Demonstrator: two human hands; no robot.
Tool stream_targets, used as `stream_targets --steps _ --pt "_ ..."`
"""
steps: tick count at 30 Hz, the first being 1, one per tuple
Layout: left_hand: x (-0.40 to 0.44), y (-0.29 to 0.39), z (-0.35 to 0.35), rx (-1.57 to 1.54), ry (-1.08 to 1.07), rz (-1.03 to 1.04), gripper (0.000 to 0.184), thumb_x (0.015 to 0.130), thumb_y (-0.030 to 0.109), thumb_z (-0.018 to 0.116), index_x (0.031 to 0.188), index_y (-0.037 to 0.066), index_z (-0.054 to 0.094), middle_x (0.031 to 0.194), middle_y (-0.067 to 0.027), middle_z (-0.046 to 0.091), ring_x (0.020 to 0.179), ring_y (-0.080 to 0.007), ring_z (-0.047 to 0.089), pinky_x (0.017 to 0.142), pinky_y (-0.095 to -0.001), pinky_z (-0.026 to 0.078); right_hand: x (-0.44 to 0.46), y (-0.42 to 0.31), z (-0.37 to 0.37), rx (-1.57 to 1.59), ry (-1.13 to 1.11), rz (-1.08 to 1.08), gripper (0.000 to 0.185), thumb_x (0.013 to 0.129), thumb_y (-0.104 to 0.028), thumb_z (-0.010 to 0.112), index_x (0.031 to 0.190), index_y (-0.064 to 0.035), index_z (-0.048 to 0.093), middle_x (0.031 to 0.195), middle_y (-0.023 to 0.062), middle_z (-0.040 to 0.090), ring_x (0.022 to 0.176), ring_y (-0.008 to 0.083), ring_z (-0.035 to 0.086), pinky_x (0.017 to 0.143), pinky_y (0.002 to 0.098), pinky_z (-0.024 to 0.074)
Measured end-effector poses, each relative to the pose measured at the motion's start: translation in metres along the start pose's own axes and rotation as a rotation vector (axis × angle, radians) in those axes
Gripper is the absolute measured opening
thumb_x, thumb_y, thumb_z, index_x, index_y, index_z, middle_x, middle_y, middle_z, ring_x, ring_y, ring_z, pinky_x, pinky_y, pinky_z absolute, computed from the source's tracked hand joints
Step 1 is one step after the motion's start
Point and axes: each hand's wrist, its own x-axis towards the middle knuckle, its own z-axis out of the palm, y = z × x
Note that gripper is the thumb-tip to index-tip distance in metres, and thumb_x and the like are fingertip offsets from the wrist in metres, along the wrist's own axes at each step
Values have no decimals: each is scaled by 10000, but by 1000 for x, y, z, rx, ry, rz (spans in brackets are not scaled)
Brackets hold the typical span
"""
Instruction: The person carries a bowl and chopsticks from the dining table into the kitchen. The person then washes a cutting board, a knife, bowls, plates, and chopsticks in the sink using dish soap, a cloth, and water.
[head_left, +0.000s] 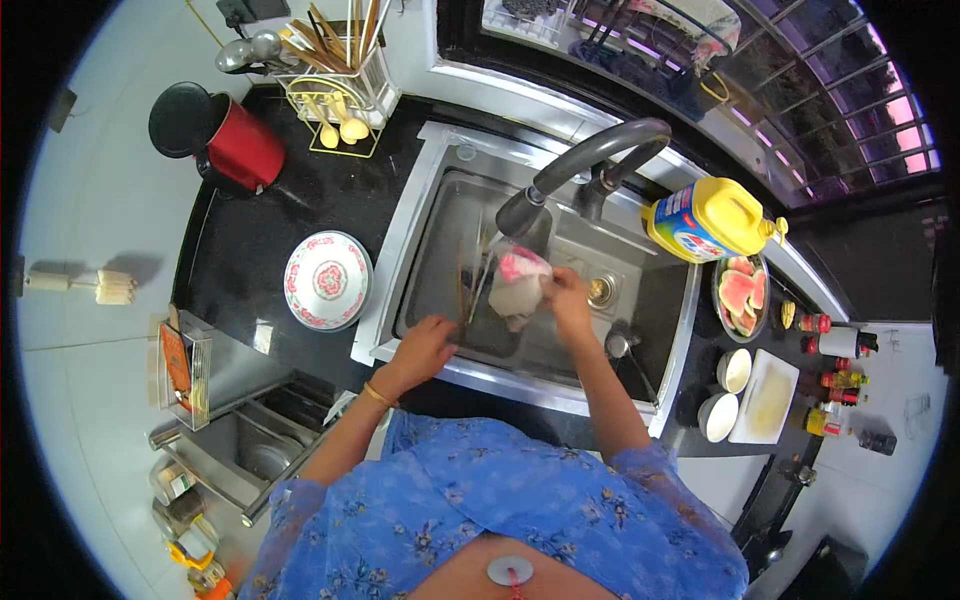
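Over the right part of the sink basin [430, 250], my right hand [567, 300] is closed on a wet-looking dishcloth [518, 290], pale grey with a pink and white patch. My left hand [425, 350] is at the near left side of the basin. Its fingers are curled at the lower ends of several chopsticks [463, 290], which point away from me; motion blurs the fingertips. The dark faucet [521, 212] hangs above the cloth.
A stack of floral plates [328, 281] sits left of the sink. A yellow detergent jug [708, 220], a bowl of watermelon pieces [740, 295], two white bowls [718, 416] and a cutting board [765, 398] stand to the right. A ladle [622, 345] lies in the sink.
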Motion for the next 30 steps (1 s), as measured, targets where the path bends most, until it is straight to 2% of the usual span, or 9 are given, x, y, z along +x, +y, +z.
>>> stream_targets --steps 1,4,6,9,11,14,18,21,30 --pt "2 0 -1 0 -3 3 356 747 138 621 1068 6 540 1042 -199 529 974 -374 520 826 -425 437 4 8 -1 -434 64 -262 184 775 -53 581 948 6 558 839 98 613 744 196 595 650 316 474" --pt "6 -1 -7 -3 -42 -11 377 763 145 613 1098 -6 528 1061 -202 524 1005 -368 507 861 -416 419 8 19 -16 -559 74 -304 307 733 -66 620 1015 19 537 919 118 611 847 197 592 749 304 470" --pt "5 1 -9 -11 -94 -2 393 778 149 606 1122 -18 518 1079 -206 520 1032 -366 496 896 -409 401 0 0 -30 -482 144 -373 245 756 -25 589 993 17 542 851 99 615 787 201 600 690 321 476" --pt "2 -4 -1 14 -55 -56 374 765 145 604 1097 -14 533 1051 -215 525 1004 -379 501 870 -420 411 2 -46 -78 -30 115 -114 191 794 16 543 980 -27 557 841 50 602 778 148 594 646 275 460" --pt "0 -6 8 12 -29 40 361 752 135 603 1079 -6 545 1025 -216 530 973 -386 510 836 -434 426 -6 -81 -106 75 201 -163 176 800 4 546 974 -26 557 837 54 604 769 150 596 645 272 459" --pt "-2 4 12 54 -163 -48 373 750 138 607 1082 -18 537 1028 -226 529 977 -389 510 845 -429 424 -17 -108 -139 180 321 -227 143 819 -27 549 962 -22 557 839 63 613 737 155 603 649 270 462" --pt "-3 16 21 34 -153 -34 381 748 145 616 1081 -22 537 1035 -232 529 980 -396 513 846 -423 425 -29 -88 -152 183 192 -259 150 823 -18 545 973 -13 555 799 104 627 669 162 609 574 272 471" --pt "-5 22 27 48 -183 -56 385 747 146 619 1085 -19 537 1049 -231 529 983 -399 513 847 -426 422 -37 -40 -149 276 76 -107 157 810 -12 538 966 -24 553 820 85 637 650 143 616 535 225 462" --pt "-17 20 44 101 -203 -48 364 746 138 619 1076 0 550 1060 -211 535 1007 -374 503 889 -412 400 -107 51 -172 379 52 212 202 809 -43 560 1003 6 544 852 132 632 724 216 644 611 294 510"
